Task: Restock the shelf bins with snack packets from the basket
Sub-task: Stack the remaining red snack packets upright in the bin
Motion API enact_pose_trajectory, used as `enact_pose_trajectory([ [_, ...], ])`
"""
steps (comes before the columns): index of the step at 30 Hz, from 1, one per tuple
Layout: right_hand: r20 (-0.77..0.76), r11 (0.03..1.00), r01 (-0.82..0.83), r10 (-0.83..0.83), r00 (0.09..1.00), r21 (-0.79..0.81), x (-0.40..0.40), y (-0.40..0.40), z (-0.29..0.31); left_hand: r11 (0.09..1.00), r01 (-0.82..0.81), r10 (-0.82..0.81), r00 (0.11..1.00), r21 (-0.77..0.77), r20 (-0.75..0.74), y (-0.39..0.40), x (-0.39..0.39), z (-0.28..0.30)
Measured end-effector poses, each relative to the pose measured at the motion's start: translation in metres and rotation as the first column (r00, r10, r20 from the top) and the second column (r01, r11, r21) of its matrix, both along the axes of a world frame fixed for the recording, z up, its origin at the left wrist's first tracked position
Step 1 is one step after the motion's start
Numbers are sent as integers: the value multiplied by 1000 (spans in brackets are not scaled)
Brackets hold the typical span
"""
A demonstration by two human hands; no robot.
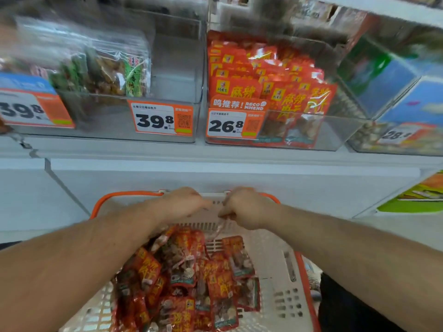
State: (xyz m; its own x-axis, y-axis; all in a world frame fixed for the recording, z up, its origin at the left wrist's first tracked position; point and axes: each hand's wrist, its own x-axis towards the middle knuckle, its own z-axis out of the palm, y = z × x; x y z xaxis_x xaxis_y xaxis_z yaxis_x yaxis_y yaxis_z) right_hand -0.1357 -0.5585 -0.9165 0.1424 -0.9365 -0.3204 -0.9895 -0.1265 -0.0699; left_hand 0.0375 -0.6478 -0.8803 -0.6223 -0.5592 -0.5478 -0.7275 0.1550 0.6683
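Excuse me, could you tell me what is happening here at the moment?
A person is restocking snacks. Both hands are over the far end of a white basket full of red snack packets. The right hand pinches a packet; the left hand is beside it. Above, the 26.8 bin already holds matching red packets.

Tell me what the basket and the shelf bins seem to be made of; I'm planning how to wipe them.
Basket: matte white moulded plastic, by its slotted walls, with an orange rim. Shelf bins: clear glossy plastic, probably acrylic; packets show through the walls.
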Motion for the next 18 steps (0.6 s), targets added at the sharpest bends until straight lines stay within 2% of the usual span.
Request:
enact_pose_trajectory([
  [3, 22, 961, -184, 193, 981, -208, 0, -4, 44, 943, -31, 34, 999, 331, -4, 11, 6, 11],
  [5, 43, 919, -235, 262, 964, -318, 2, -3, 69, 819, -2, 83, 990, 574, -115, 16, 7, 14],
  [6, 58, 899, -238, 278, 959, -368, 3, 0, 81, 748, 32, 141, 968, 663, -206, 21, 5, 19],
  [8, 83, 854, -202, 273, 958, -480, 1, 5, 98, 693, 31, 287, 905, 720, -315, 26, 1, 24],
  [9, 104, 833, -152, 242, 965, -532, -2, 8, 104, 705, 7, 343, 872, 709, -350, 28, -1, 27],
  [11, 165, 774, 2, 132, 977, -633, -12, 15, 114, 793, -83, 393, 826, 603, -404, 28, -3, 24],
  [14, 306, 666, 230, -3, 952, -709, -23, 25, 136, 926, -155, 311, 830, 344, -463, 28, -4, 30],
  [16, 559, 621, 502, -121, 820, -602, -24, 33, 155, 966, -178, 250, 829, 187, -500, 28, -10, 42],
  [18, 783, 641, 678, -189, 593, -360, -23, 38, 166, 982, -178, 181, 816, 60, -549, 28, -20, 58],
])
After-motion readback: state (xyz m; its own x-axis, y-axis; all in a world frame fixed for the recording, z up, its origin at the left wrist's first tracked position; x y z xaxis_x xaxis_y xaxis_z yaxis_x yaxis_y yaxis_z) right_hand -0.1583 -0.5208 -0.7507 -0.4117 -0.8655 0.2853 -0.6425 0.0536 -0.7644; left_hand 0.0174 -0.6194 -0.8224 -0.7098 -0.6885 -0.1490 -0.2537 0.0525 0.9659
